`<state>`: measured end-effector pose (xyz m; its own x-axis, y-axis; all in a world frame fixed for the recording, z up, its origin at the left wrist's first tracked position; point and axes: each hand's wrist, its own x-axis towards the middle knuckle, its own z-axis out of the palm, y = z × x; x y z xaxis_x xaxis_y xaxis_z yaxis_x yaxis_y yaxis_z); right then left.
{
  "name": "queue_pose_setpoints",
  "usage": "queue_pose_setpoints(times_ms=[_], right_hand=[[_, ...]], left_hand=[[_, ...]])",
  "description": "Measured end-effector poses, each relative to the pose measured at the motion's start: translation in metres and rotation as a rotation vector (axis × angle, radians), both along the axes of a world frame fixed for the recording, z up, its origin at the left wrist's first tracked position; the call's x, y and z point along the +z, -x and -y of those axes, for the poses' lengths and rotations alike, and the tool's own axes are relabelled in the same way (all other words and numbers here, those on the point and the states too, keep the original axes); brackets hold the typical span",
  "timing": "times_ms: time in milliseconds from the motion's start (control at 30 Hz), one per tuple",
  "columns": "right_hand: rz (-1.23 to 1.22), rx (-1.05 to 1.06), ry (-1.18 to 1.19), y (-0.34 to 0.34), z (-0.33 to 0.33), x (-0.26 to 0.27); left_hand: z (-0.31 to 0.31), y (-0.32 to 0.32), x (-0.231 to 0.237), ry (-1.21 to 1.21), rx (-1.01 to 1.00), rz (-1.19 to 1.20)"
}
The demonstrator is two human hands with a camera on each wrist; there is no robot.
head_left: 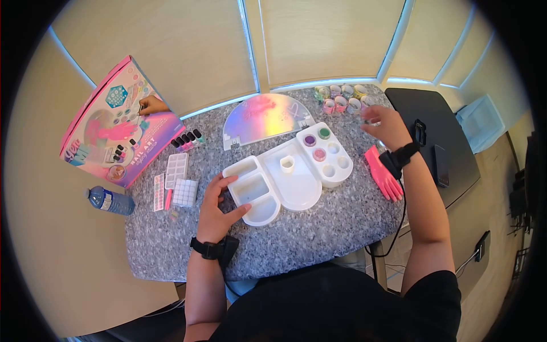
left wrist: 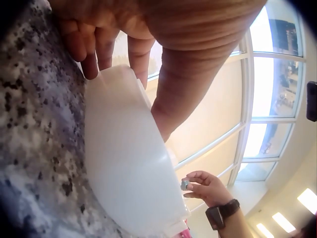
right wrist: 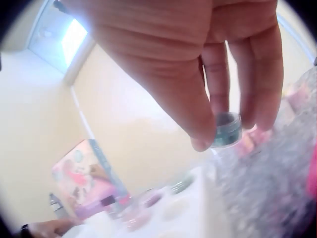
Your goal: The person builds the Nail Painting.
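Observation:
A white plastic tray (head_left: 302, 191) stands on the table, with compartments at its left and round wells at its right. My left hand (head_left: 214, 212) grips the tray's left end, fingers along the outer side and thumb over the near rim. Above the table at the right, my right hand (head_left: 390, 126) pinches a small clear jar of teal glitter (right wrist: 228, 133) between thumb and fingers. In the wells sit a purple jar (head_left: 309, 140), a green jar (head_left: 324, 133) and a pink jar (head_left: 319, 154). A small white ring-shaped piece (head_left: 287, 165) lies in the tray's middle section.
Several small jars (head_left: 340, 102) stand at the back right, near a pink plastic hand (head_left: 383, 174). An iridescent half-round panel (head_left: 268, 118) lies behind the tray. At the left are nail polish bottles (head_left: 187, 139), a nail art box (head_left: 122, 128) and a water bottle (head_left: 111, 200).

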<state>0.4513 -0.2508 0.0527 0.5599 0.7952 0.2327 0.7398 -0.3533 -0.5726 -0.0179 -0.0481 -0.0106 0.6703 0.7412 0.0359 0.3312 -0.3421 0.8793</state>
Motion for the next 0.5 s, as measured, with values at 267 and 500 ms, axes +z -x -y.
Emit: queue_pose_setpoints(times_ms=[267, 500], right_hand=[[-0.106, 0.226, 0.018, 0.099, -0.020, 0.018], [-0.050, 0.224, 0.050, 0.103, -0.025, 0.003]], left_hand=[[0.000, 0.000, 0.000, -0.011, 0.001, 0.003], [0.000, 0.001, -0.003, -0.012, 0.007, 0.012]])
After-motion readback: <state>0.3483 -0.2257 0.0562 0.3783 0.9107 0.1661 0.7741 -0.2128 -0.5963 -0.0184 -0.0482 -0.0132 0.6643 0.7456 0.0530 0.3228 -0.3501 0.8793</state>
